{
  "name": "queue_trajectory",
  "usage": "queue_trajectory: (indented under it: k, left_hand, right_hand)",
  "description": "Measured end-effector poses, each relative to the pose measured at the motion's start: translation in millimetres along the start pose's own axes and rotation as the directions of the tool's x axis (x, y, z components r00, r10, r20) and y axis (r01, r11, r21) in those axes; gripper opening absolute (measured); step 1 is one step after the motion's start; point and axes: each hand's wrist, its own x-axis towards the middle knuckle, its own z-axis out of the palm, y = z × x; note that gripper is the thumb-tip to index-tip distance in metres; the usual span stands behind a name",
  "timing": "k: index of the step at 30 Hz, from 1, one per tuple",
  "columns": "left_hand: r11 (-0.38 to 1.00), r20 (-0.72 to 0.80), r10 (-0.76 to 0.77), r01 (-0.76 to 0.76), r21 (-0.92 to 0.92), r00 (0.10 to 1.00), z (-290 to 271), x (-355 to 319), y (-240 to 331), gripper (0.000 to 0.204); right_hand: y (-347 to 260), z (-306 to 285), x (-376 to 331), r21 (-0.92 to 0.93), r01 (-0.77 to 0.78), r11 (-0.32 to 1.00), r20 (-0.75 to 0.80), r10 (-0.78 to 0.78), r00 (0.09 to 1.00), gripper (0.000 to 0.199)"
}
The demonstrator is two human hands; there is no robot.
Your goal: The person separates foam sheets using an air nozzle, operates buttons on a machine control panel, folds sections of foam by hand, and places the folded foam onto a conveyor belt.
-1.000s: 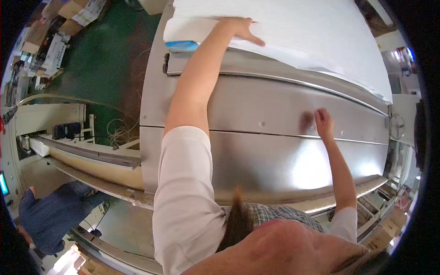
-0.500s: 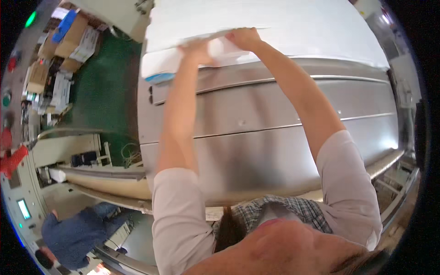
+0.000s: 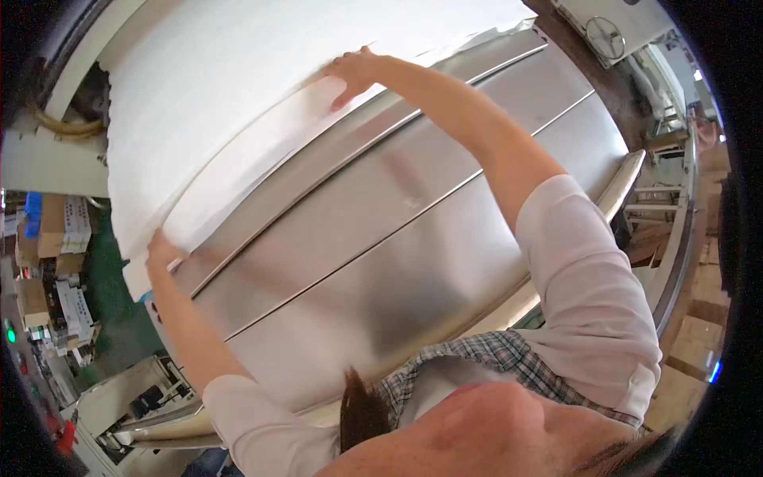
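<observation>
A wide white sheet of fabric or paper covers the far part of a metal table. Along its near edge runs a folded or raised white strip. My left hand is at the strip's left end, its fingers closed around the edge, partly blurred. My right hand lies on the strip farther right, fingers stretched over the fold and thumb spread toward me. A bit of blue shows under the sheet's left corner.
A raised metal ledge crosses the table in front of the sheet. A padded roller runs along the near side. Cardboard boxes stand on the left, beside green floor. A handwheel is at the far right.
My hands have moved apart: the left out to the sheet's left corner, the right along the strip. The view has turned, so the table now slants up to the right.
</observation>
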Motion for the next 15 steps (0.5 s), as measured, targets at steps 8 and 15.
queue_trajectory:
  k: [8, 15]
  left_hand:
    - [0.986, 0.032, -0.107, 0.102, 0.129, 0.994, 12.7, -24.4, 14.4, 0.097]
    - [0.996, -0.050, -0.024, 0.028, 0.085, 0.998, 33.4, 10.4, -41.7, 0.078]
  right_hand:
    - [241.5, 15.8, -42.9, -0.157, -0.032, 0.987, 0.106, 0.049, 0.993, 0.112]
    - [405.0, 39.3, -55.3, -0.372, -0.486, 0.791, 0.014, 0.528, 0.849, 0.061]
